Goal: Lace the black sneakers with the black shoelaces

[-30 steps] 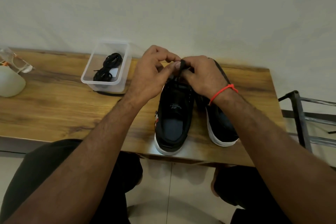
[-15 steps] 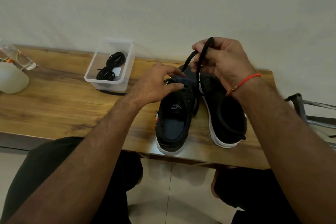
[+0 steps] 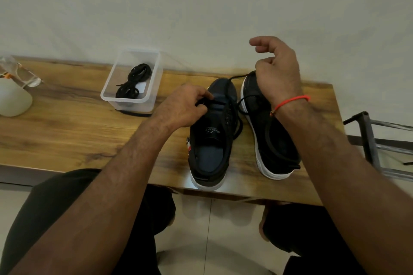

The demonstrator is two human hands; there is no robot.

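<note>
My left hand (image 3: 183, 107) sits on the front of the left sneaker (image 3: 212, 136), fingers curled, pinching one end of the black shoelace (image 3: 240, 105) right at the lowest eyelets, beside the tongue. That sneaker stands on the wooden table (image 3: 67, 131) with its toe pointing away from me and its heel at the near edge.

My right hand (image 3: 277, 71) is raised above the toe of the right sneaker (image 3: 268, 131), which stands just beside the left one, heel also toward me. The lower fingers of this hand are curled and the forefinger and thumb stick out loosely toward the wall. A thin stretch of the lace runs from the toe of the left sneaker up toward this hand's curled fingers, but the grip point is hidden behind my knuckles, so I cannot tell whether I truly hold it. More of the lace loops down between the two sneakers, along the row of eyelets on the left shoe's right side. A red thread bracelet (image 3: 290, 101) circles my right wrist.

Well to the left of my left hand, a clear plastic container (image 3: 152, 82) holds a second shoelace (image 3: 134, 83), bundled in coils. At the far left edge lies a white rounded object (image 3: 13, 100), only partly in view.
</note>
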